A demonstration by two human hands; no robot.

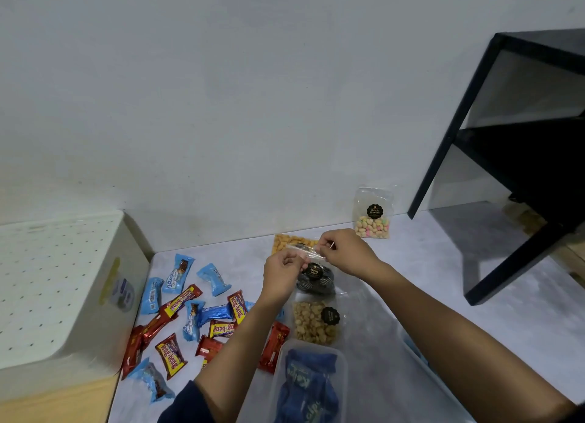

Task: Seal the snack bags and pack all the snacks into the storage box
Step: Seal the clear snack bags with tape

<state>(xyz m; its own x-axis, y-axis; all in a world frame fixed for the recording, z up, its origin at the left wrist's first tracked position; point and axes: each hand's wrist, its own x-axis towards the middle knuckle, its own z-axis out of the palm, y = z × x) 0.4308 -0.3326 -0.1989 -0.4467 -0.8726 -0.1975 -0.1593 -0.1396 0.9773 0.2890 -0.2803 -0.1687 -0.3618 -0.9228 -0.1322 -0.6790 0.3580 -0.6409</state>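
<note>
My left hand (282, 272) and my right hand (343, 251) pinch the top strip of a clear bag of dark swirled snacks (316, 280), held just above the table. A clear bag of pale round snacks (313, 323) lies right below it. An orange snack bag (286, 242) lies behind my hands. Against the wall stands a bag of pastel biscuits (373, 215). Several red (171, 355) and blue (179, 273) wrapped bars lie scattered to the left. A clear storage box (343, 378) with dark blue packets inside sits at the front edge.
A white perforated bin (60, 283) stands at the left on the grey table (443, 283). A black metal shelf frame (512, 156) rises at the right. A pale wall (253, 106) closes the back.
</note>
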